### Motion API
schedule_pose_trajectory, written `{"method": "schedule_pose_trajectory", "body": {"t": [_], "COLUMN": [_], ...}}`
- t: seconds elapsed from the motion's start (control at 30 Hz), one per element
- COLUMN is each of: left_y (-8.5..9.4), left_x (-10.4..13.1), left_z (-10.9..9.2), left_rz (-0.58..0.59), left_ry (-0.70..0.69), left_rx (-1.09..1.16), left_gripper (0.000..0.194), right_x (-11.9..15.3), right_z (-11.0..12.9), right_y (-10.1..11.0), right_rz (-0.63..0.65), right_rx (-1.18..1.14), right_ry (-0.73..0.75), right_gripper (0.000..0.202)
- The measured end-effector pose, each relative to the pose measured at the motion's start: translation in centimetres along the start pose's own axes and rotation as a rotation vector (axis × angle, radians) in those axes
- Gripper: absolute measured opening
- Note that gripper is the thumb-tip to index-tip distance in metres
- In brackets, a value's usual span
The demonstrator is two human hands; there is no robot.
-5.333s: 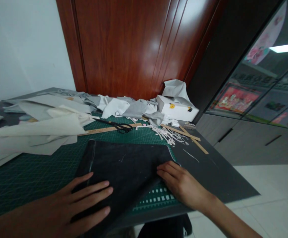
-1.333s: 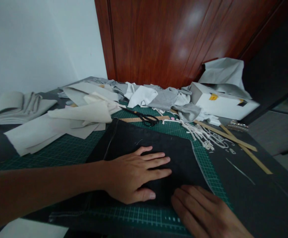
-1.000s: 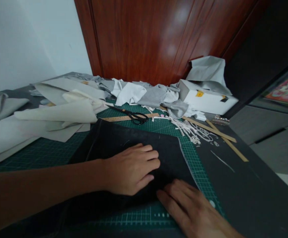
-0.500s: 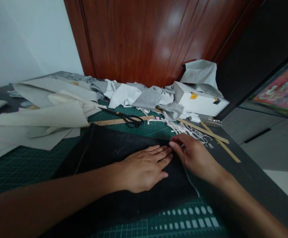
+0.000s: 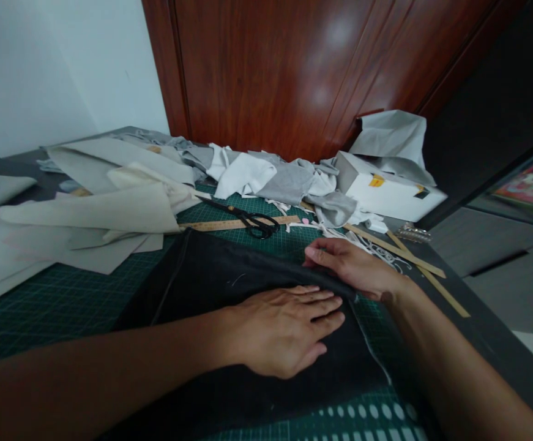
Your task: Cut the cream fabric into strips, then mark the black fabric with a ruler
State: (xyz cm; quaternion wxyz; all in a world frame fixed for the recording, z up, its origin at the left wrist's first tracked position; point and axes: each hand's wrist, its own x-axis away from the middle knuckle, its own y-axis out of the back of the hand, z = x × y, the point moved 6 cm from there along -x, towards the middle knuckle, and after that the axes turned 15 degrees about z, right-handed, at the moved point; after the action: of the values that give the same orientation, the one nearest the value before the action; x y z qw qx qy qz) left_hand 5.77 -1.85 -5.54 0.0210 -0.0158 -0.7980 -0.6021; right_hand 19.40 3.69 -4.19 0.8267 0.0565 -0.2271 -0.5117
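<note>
A black cloth [image 5: 211,275] with pale stitching along its side edges lies on a green cutting mat [image 5: 82,294]. My left hand [image 5: 289,331] rests flat on it, palm down, fingers stretched out near the right end. At the cloth's far right edge, my right hand [image 5: 349,263] has its thumb and fingers pinched on the border. That border stands slightly raised, and some of the right fingertips are hidden behind it. A short white mark shows on the cloth to the left of my left hand.
Black scissors [image 5: 257,223] lie beyond the cloth across a wooden ruler [image 5: 229,224]. Pale fabric pieces [image 5: 96,208] pile up at left; grey and white scraps [image 5: 266,174] line the back. At right are a white box [image 5: 385,190], crossed wooden strips [image 5: 431,269] and white cords.
My right hand has shifted along the far edge, which is now raised near the right corner. My left hand stays flat on the cloth. The view has turned slightly left.
</note>
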Motion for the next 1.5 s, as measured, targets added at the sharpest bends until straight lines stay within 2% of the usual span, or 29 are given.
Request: {"method": "schedule_pose_trajectory", "body": {"t": [0.1,0.23,0.4,0.5,0.57,0.7,0.8,0.93,1.03,1.17,1.27,1.37,1.43,1.5], "left_y": [0.1,0.0,-0.3,-0.5,-0.6,-0.7,-0.7,-0.5,-0.5,-0.4,-0.3,-0.3,-0.2,-0.2], "left_x": [-0.1,-0.1,-0.1,0.2,0.5,0.8,0.8,0.7,0.6,0.6,0.7,0.7,0.7,0.6], "left_z": [0.0,0.0,-0.2,-1.0,-1.7,-2.5,-2.5,-2.3,-2.3,-2.2,-2.3,-2.3,-2.3,-2.2], "left_rz": [-0.003,0.016,0.067,0.063,0.05,0.038,0.036,0.027,0.032,0.041,0.023,0.017,0.018,0.026], "left_ry": [0.01,0.027,0.074,0.063,0.033,-0.01,-0.018,-0.025,-0.03,-0.026,-0.033,-0.034,-0.034,-0.033], "left_rx": [-0.023,-0.03,0.004,0.02,0.015,0.025,0.054,0.066,0.059,0.056,0.059,0.063,0.068,0.071], "left_gripper": [0.055,0.055,0.056,0.057,0.057,0.057,0.056,0.056,0.056,0.056,0.056,0.057,0.056,0.056], "right_x": [-0.3,-0.1,0.3,0.5,0.5,0.7,0.8,0.7,0.8,1.0,0.9,0.4,0.0,-0.3], "right_z": [-0.6,0.0,1.0,0.7,0.3,0.2,0.3,-0.1,-0.8,-1.5,-1.3,-0.8,-0.5,0.0], "right_y": [-0.5,-1.6,-2.5,-2.9,-2.9,-2.2,-1.5,-0.4,0.5,0.6,0.7,1.3,1.8,2.3], "right_rz": [0.081,0.214,0.247,0.292,0.296,0.213,0.156,0.123,0.074,0.118,0.129,0.061,-0.018,-0.116], "right_rx": [-0.085,-0.003,0.139,0.134,0.163,0.15,0.061,-0.173,-0.285,-0.33,-0.317,-0.257,-0.128,0.103], "right_ry": [-0.047,-0.062,0.006,-0.01,-0.042,0.008,0.077,0.105,0.054,-0.073,-0.069,0.027,0.111,0.196], "right_gripper": [0.034,0.034,0.03,0.031,0.025,0.012,0.021,0.035,0.043,0.034,0.033,0.036,0.038,0.036]}}
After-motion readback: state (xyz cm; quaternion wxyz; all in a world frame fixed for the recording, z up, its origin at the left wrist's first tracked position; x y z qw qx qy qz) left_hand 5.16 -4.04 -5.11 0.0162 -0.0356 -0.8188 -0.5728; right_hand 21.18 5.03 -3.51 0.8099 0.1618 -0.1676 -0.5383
